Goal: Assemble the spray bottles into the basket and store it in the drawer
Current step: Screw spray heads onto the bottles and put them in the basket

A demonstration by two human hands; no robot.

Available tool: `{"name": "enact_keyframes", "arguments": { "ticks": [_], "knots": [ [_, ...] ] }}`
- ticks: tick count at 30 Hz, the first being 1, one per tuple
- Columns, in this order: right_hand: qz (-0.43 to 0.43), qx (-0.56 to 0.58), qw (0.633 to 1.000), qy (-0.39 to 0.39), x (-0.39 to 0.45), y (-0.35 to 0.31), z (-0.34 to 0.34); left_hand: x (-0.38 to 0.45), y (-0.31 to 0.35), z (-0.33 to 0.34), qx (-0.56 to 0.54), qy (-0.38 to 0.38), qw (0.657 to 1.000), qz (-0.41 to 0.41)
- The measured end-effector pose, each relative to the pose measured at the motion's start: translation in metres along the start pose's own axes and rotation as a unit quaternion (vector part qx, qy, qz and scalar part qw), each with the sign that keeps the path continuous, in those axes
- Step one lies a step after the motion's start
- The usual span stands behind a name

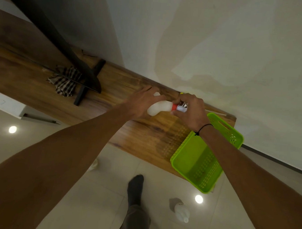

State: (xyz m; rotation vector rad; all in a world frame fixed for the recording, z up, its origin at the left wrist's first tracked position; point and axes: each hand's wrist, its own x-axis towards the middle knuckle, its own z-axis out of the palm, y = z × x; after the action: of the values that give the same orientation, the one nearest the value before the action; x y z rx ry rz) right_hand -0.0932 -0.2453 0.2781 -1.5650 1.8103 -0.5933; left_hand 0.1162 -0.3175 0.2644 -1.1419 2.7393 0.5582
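Both hands meet over the wooden bench (93,99) near the middle of the view. The left hand (141,102) is wrapped around the body of a white spray bottle (160,107), which lies nearly level, its base toward 9 o'clock and its neck toward 3 o'clock. The right hand (190,108) is closed around the spray head (180,107) at the neck, fingers curled over it, just beside a red collar (174,107); whether the head is fully seated on the bottle cannot be told.

The green basket (180,162) sits at 4 o'clock from the hands, on the bench end and overhanging its front edge, partly under the right forearm. No bottle shows in the part of it in view.

A second white bottle (182,210) lies on the tiled floor (104,192) at 5 o'clock, below the basket. A socked foot (135,185) stands on the tiles at 6 o'clock.

At 10 o'clock a striped cloth (65,83) lies on the bench beside a black stand (87,84). A thin white tube (215,112) rests along the wall at 3 o'clock from the right hand.
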Motion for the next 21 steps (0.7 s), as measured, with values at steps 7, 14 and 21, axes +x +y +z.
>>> {"name": "enact_keyframes", "arguments": {
  "ticks": [7,14,21],
  "knots": [
    [0.119,0.2,0.972,-0.034,-0.003,0.009,-0.012,-0.003,0.004,0.003,0.062,0.08,0.995,0.026],
    [0.271,0.256,0.924,-0.088,-0.003,0.004,-0.004,-0.004,0.026,0.012,0.17,0.165,0.969,0.064],
    [0.265,0.355,0.891,-0.098,-0.008,-0.003,-0.016,0.002,0.027,0.016,0.192,0.197,0.96,0.044]
  ]
}}
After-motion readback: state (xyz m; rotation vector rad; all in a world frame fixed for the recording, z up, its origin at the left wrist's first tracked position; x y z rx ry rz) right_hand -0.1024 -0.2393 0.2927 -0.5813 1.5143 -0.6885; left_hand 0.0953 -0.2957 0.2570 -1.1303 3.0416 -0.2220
